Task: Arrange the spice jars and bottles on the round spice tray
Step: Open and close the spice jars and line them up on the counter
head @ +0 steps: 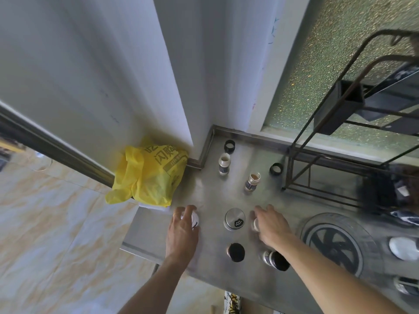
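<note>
My left hand (182, 227) is wrapped over a white spice jar (195, 219) at the steel counter's left edge. My right hand (271, 224) covers another white jar (255, 223). Between the hands stands a shaker (234, 219) with a holed metal lid. Two black-capped jars (235, 252) (277, 260) stand nearer me. Further back are two uncapped jars (224, 163) (252, 181) and two loose black caps (229, 146) (276, 169). The clear round spice tray (322, 223), with a dark spoked base, lies to the right, with two jars (403, 248) (407, 285) at its right side.
A yellow plastic bag (148, 175) sits at the counter's back-left corner against the white wall. A dark wire rack (340, 141) stands at the back right before a frosted window. The counter (226, 198) ends at a front edge; tiled floor lies to the left.
</note>
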The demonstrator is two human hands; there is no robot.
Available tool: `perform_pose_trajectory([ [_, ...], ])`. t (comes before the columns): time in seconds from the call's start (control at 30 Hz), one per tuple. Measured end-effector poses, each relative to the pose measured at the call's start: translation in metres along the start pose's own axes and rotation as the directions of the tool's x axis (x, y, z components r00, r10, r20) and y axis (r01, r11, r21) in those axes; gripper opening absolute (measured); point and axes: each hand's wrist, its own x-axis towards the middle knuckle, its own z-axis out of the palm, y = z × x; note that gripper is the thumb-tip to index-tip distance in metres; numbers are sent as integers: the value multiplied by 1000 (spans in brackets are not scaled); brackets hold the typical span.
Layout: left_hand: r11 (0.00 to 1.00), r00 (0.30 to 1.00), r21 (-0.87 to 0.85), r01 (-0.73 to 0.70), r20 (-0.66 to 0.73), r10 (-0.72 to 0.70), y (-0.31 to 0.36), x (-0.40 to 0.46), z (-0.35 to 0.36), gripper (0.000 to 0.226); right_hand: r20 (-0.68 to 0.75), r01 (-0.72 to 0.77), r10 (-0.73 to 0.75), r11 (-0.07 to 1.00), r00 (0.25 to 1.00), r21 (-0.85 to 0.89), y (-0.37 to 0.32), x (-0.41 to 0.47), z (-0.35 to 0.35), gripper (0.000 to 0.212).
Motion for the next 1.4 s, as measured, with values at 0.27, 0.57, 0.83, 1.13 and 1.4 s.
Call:
perform_pose_trajectory([
  [0.27, 989, 985, -111, -94, -156, 76, 48, -18, -49, 59, -262, 31, 9, 989, 965, 148, 9, -65, -67, 43],
  [0.57, 858, 950, -413, -305, -200, 242, 163, -66, -113, 51, -495, 460, -61, 484, 867, 744, 25, -198, -188, 29],
  [0.83, 727, 863, -488, -483, -123, 491, 228, -96, -129, 50, -575, 547, -164, 588, 802, 596, 50, -249, -219, 42],
  [1.13, 670, 812, -495, -553, -143, 565, 252, -112, -146, 55, -515, 569, -335, 714, 789, 408, 80, -282, -244, 44],
  [1.4, 676, 792, -484, -556, -61, 608, 249, -117, -155, 53, -447, 585, -463, 790, 765, 183, 86, -289, -249, 46],
])
